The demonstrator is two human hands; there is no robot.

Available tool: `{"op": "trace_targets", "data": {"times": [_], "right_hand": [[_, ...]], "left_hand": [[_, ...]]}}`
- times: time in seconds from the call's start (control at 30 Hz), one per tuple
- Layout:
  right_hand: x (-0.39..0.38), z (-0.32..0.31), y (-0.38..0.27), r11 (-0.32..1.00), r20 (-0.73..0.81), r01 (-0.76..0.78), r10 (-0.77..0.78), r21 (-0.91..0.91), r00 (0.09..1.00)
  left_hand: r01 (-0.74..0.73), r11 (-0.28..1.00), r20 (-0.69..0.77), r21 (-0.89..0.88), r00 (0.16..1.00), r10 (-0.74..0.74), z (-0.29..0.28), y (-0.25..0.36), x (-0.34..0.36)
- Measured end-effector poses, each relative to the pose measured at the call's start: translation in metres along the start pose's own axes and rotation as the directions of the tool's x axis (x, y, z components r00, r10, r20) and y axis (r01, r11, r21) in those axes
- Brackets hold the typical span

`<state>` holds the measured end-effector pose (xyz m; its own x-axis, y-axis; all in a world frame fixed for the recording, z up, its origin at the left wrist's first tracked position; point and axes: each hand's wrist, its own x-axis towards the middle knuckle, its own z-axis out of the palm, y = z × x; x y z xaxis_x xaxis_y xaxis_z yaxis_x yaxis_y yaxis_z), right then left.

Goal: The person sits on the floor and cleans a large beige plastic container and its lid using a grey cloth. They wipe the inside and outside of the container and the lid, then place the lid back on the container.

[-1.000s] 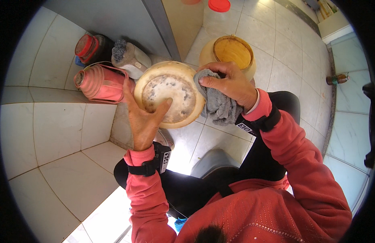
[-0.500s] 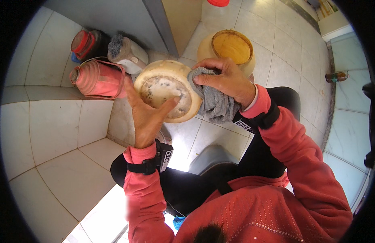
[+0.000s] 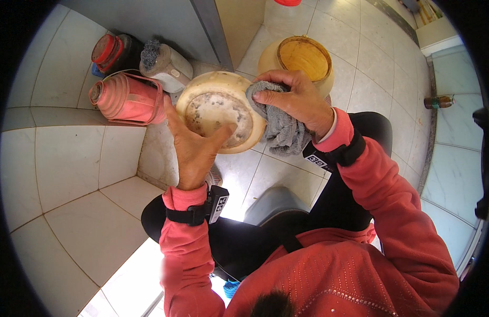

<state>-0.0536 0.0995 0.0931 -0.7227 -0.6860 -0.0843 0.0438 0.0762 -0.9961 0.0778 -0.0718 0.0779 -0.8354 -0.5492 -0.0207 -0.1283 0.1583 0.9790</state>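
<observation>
A round cream-coloured vessel [image 3: 215, 117] is tilted so that a ringed flat face with dark spots shows; whether it is a pot or a lid I cannot tell. My left hand [image 3: 194, 150] grips it from the near left, thumb lying across the spotted face and fingers along its left side. My right hand [image 3: 302, 103] pinches a bunched grey cloth [image 3: 283, 127] against the vessel's right edge. Just beyond that hand stands a rounded cream pot [image 3: 270, 57] with a yellow top face inside a brown rim.
A pink thermos-like jug [image 3: 125, 99], a whitish container [image 3: 170, 71] topped with a grey scouring pad [image 3: 150, 54], and a dark red-lidded jar [image 3: 108, 50] crowd the left wall. A grey bucket-like thing [image 3: 279, 203] sits between my knees. A bottle [image 3: 439, 101] is by the right wall.
The vessel has shifted slightly up in the view, with my left hand still on it. My right hand and the cloth have moved a little upward along its right edge.
</observation>
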Motion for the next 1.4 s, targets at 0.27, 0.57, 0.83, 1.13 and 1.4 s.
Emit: {"op": "trace_targets", "data": {"times": [0.27,0.57,0.83,1.13,1.4], "right_hand": [[0.000,0.002,0.000,0.999,-0.013,-0.023,0.023,-0.039,1.000],[-0.003,0.000,-0.005,1.000,0.047,-0.009,0.009,-0.015,0.999],[-0.007,0.001,-0.008,0.985,0.095,-0.100,0.087,0.141,0.992],[-0.011,0.000,-0.014,0.996,0.090,-0.003,0.010,-0.085,0.996],[-0.010,0.008,-0.005,0.969,-0.069,0.187,-0.200,-0.160,0.977]], "left_hand": [[0.092,0.995,-0.036,-0.048,0.995,-0.094,0.004,0.010,-0.001],[0.015,0.975,-0.089,-0.221,0.995,-0.035,-0.004,0.018,0.001],[-0.038,0.990,-0.115,-0.137,0.993,0.023,-0.008,0.022,0.002],[-0.052,0.968,-0.060,-0.246,0.997,0.038,-0.009,0.016,0.005],[0.233,0.953,-0.066,-0.194,0.966,-0.250,-0.005,0.003,0.002]]}}
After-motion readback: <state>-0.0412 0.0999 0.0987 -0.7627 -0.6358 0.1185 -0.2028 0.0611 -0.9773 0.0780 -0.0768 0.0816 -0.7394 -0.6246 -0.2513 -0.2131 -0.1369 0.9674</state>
